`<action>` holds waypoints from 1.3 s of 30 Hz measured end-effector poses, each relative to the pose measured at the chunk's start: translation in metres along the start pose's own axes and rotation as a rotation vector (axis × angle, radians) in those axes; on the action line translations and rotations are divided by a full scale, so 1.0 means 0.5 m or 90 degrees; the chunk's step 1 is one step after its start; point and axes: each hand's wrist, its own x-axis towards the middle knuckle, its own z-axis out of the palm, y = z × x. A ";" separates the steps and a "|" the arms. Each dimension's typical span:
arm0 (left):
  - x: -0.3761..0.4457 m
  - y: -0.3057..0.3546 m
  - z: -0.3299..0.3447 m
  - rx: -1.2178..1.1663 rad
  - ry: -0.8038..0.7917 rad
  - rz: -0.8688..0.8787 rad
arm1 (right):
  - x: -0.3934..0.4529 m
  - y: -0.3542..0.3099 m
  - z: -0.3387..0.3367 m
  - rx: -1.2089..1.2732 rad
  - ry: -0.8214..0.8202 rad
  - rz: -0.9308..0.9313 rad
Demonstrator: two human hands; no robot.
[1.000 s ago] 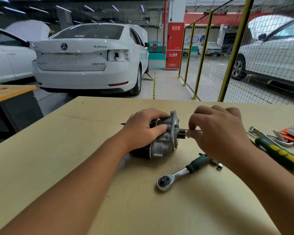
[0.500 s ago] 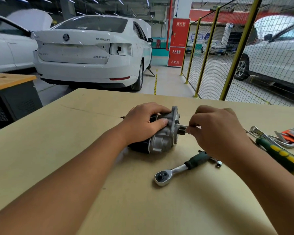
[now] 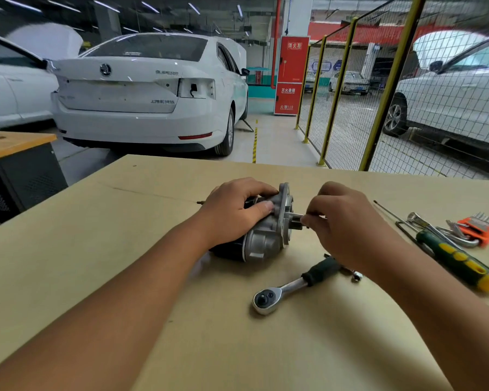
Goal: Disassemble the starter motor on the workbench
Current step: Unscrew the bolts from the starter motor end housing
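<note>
Table (image 3: 68,263) room lies wide and bare on the near left, with the far edge running just beyond the work. The left hand (image 3: 235,210) curls over the starter motor (image 3: 263,238), thumb pressed on the grey housing, pinning it where it lies on its side mid-table. Its shaft end (image 3: 295,221) points right, and there the right hand (image 3: 347,224) pinches a thin metal piece at the tip; what exactly it holds is too small to tell. I judge the step to be working a small part free from the shaft end, so the next move calls for a steady pull or twist along the shaft while the left hand keeps bracing. The ratchet (image 3: 291,286) lies just in front; the screwdriver (image 3: 460,261) and hex keys (image 3: 476,228) crowd the right side, leaving little room there.
</note>
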 end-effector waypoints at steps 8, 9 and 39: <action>-0.001 -0.003 -0.001 0.006 -0.006 0.002 | -0.006 -0.020 -0.013 -0.032 0.009 0.019; -0.001 -0.004 0.000 0.000 -0.005 0.000 | -0.006 -0.018 -0.012 0.001 0.004 0.015; 0.000 -0.001 -0.002 0.003 -0.006 0.002 | -0.007 -0.020 0.001 -0.198 0.028 0.000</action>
